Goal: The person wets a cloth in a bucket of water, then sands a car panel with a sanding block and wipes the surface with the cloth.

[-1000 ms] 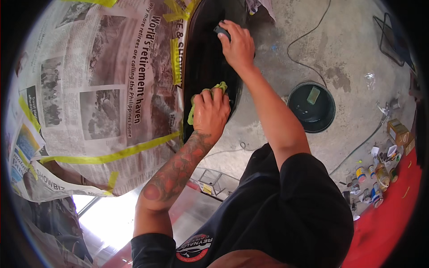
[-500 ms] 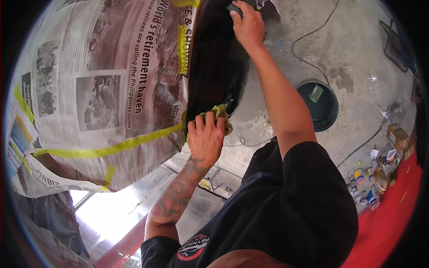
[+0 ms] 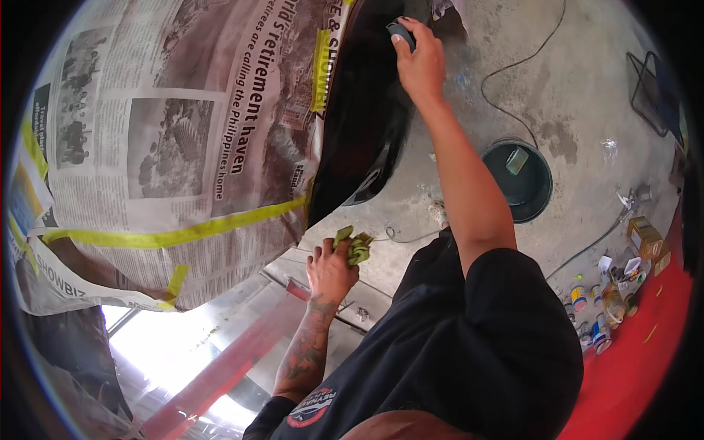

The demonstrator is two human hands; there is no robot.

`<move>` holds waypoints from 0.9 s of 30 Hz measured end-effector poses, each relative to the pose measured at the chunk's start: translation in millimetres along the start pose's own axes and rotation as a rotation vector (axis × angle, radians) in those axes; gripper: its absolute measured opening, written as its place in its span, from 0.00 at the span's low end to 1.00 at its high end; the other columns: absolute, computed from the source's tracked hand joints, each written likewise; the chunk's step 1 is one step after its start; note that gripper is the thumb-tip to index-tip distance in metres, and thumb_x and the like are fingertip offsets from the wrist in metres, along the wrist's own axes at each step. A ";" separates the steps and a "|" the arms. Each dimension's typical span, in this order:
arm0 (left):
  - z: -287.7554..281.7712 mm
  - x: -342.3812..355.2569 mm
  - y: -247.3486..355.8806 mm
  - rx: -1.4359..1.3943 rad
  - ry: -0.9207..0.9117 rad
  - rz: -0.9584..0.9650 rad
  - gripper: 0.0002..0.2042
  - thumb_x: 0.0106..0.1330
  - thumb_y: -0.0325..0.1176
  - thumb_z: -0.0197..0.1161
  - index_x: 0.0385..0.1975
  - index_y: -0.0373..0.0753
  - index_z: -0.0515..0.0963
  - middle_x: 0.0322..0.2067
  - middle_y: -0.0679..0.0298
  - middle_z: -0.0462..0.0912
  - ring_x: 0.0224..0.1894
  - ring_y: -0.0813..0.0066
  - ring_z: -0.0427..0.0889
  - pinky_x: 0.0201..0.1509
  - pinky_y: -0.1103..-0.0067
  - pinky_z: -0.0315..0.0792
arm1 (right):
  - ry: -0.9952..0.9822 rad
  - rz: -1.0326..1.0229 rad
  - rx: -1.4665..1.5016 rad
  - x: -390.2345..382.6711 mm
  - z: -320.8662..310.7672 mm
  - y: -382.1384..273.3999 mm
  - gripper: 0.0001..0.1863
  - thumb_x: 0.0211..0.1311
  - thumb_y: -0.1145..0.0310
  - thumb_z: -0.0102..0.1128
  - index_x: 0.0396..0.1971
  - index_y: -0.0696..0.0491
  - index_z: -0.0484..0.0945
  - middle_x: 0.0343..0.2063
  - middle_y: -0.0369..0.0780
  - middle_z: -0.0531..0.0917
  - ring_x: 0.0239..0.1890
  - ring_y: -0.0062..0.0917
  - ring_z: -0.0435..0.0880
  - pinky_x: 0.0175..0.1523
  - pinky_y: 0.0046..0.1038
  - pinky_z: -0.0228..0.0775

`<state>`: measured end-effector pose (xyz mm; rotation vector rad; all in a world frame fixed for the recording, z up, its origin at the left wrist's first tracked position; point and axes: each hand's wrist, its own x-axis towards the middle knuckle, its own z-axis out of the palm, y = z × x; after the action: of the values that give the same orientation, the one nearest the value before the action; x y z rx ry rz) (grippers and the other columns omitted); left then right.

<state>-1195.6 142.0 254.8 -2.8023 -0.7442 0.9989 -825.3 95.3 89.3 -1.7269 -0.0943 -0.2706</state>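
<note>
My right hand point(image 3: 422, 67) grips a dark grey block, probably a sanding block point(image 3: 401, 34), against the glossy black car panel point(image 3: 363, 110) near its far end. A crumpled yellow-green cloth point(image 3: 358, 248) is bunched in my left hand point(image 3: 331, 274), which hangs just off the panel's near tip, touching neither it nor the newspaper. Sheets of newspaper point(image 3: 242, 66) cover the curved body left of the panel. Yellow masking tape point(image 3: 183, 226) holds them along the lower edge and beside the black strip. The block's underside is hidden.
On the concrete floor to the right stands a dark bucket point(image 3: 534, 202) of water with a pale greenish block point(image 3: 517, 161) in it. A cable point(image 3: 484, 89) winds past it. Several cans point(image 3: 601, 334), bottles and a cardboard box point(image 3: 645, 238) lie at the far right beside a red floor strip.
My left hand has come away from the panel's lower end toward me, still with the cloth. My right hand has slid a little nearer along the panel with the block. The view has shifted slightly.
</note>
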 end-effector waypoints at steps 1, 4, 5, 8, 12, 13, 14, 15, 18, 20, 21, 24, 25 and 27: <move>12.2 -3.4 -11.5 -0.030 -0.041 -0.068 0.26 0.49 0.37 0.70 0.52 0.52 0.78 0.47 0.59 0.78 0.49 0.55 0.80 0.51 0.59 0.73 | 0.012 -0.004 -0.041 1.0 -0.4 -0.7 0.16 0.62 0.71 0.62 0.50 0.53 0.79 0.51 0.43 0.83 0.52 0.45 0.79 0.59 0.39 0.69; 49.0 -21.5 -49.1 -0.094 -0.166 -0.245 0.26 0.50 0.37 0.69 0.53 0.53 0.79 0.47 0.58 0.79 0.49 0.52 0.80 0.52 0.58 0.74 | 0.028 0.069 -0.078 4.0 -0.6 0.0 0.17 0.61 0.72 0.62 0.51 0.53 0.79 0.51 0.43 0.83 0.52 0.44 0.79 0.60 0.39 0.69; 60.3 -30.7 -60.4 -0.122 -0.176 -0.296 0.25 0.52 0.38 0.68 0.54 0.54 0.79 0.45 0.56 0.80 0.50 0.51 0.80 0.53 0.59 0.75 | 0.027 0.054 -0.079 4.5 -0.8 0.5 0.17 0.61 0.72 0.63 0.51 0.53 0.79 0.51 0.43 0.82 0.52 0.44 0.79 0.60 0.39 0.69; 90.3 -60.9 -84.8 -0.148 -0.292 -0.467 0.26 0.52 0.40 0.68 0.56 0.55 0.78 0.48 0.57 0.81 0.51 0.53 0.81 0.54 0.60 0.76 | -0.016 0.041 -0.034 -1.2 -1.1 -0.6 0.17 0.61 0.72 0.62 0.50 0.53 0.79 0.51 0.43 0.82 0.53 0.44 0.79 0.60 0.39 0.69; 118.4 -92.9 -104.8 -0.144 -0.446 -0.538 0.28 0.51 0.42 0.69 0.58 0.56 0.78 0.52 0.58 0.81 0.54 0.57 0.81 0.57 0.63 0.76 | -0.018 0.003 -0.029 1.4 -3.9 -0.2 0.17 0.61 0.72 0.62 0.51 0.53 0.78 0.50 0.45 0.83 0.51 0.44 0.79 0.60 0.39 0.69; 123.2 -99.3 -107.0 -0.165 -0.489 -0.581 0.29 0.51 0.43 0.70 0.58 0.57 0.78 0.54 0.59 0.80 0.55 0.57 0.81 0.58 0.63 0.76 | -0.022 0.009 -0.031 3.7 -5.1 1.3 0.17 0.61 0.72 0.62 0.51 0.53 0.78 0.50 0.45 0.83 0.51 0.44 0.79 0.60 0.39 0.69; 127.1 -104.2 -108.4 -0.181 -0.539 -0.624 0.30 0.50 0.43 0.70 0.58 0.58 0.78 0.56 0.60 0.80 0.56 0.58 0.81 0.59 0.64 0.76 | -0.042 0.043 -0.028 10.5 -6.1 4.5 0.17 0.61 0.72 0.62 0.51 0.53 0.78 0.49 0.45 0.83 0.51 0.44 0.80 0.60 0.39 0.69; 130.2 -107.4 -109.0 -0.197 -0.528 -0.636 0.30 0.50 0.44 0.71 0.58 0.58 0.78 0.55 0.60 0.80 0.56 0.59 0.81 0.59 0.64 0.76 | -0.060 0.072 -0.022 16.3 -7.3 7.9 0.17 0.62 0.72 0.62 0.51 0.52 0.78 0.48 0.46 0.83 0.51 0.44 0.80 0.60 0.39 0.69; 134.2 -109.2 -110.4 -0.210 -0.533 -0.639 0.30 0.50 0.45 0.71 0.58 0.58 0.78 0.54 0.60 0.80 0.56 0.59 0.81 0.58 0.64 0.76 | -0.007 0.182 0.073 24.4 -13.5 21.9 0.16 0.62 0.71 0.61 0.51 0.52 0.79 0.47 0.47 0.84 0.52 0.44 0.81 0.59 0.39 0.70; 134.5 -106.9 -111.0 -0.233 -0.519 -0.632 0.30 0.50 0.45 0.70 0.58 0.58 0.78 0.54 0.60 0.81 0.55 0.59 0.81 0.58 0.64 0.76 | -0.010 0.202 0.047 15.8 -16.5 28.1 0.16 0.63 0.71 0.60 0.50 0.54 0.79 0.48 0.48 0.84 0.52 0.44 0.81 0.59 0.39 0.71; 134.2 -105.9 -111.4 -0.254 -0.513 -0.630 0.30 0.50 0.45 0.70 0.58 0.58 0.78 0.53 0.59 0.81 0.55 0.58 0.81 0.58 0.64 0.76 | -0.055 0.256 0.037 7.2 -17.4 29.2 0.16 0.62 0.69 0.63 0.51 0.51 0.80 0.49 0.42 0.84 0.46 0.37 0.82 0.53 0.34 0.72; 135.3 -102.3 -112.2 -0.271 -0.459 -0.628 0.29 0.51 0.45 0.69 0.58 0.58 0.78 0.51 0.59 0.83 0.55 0.58 0.82 0.57 0.63 0.76 | -0.057 0.130 0.016 -27.0 -14.0 22.5 0.17 0.62 0.67 0.66 0.51 0.49 0.81 0.48 0.37 0.86 0.34 0.27 0.82 0.42 0.29 0.73; 135.8 -101.8 -113.1 -0.275 -0.460 -0.631 0.29 0.51 0.45 0.69 0.58 0.58 0.78 0.51 0.59 0.83 0.55 0.58 0.82 0.57 0.63 0.76 | -0.011 -0.053 0.006 -35.3 -12.1 19.2 0.17 0.62 0.67 0.67 0.51 0.49 0.81 0.47 0.38 0.86 0.29 0.25 0.80 0.36 0.28 0.72; 137.3 -100.7 -113.7 -0.265 -0.467 -0.626 0.29 0.51 0.45 0.69 0.58 0.57 0.78 0.50 0.58 0.84 0.54 0.57 0.82 0.56 0.63 0.76 | -0.040 -0.033 0.005 -41.5 -7.1 13.2 0.17 0.61 0.68 0.67 0.51 0.50 0.81 0.47 0.39 0.86 0.31 0.26 0.81 0.38 0.29 0.73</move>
<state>-1394.8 182.6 230.7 -2.2357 -1.7741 1.4916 -863.6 89.7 68.0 -1.7277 -0.1525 -0.2595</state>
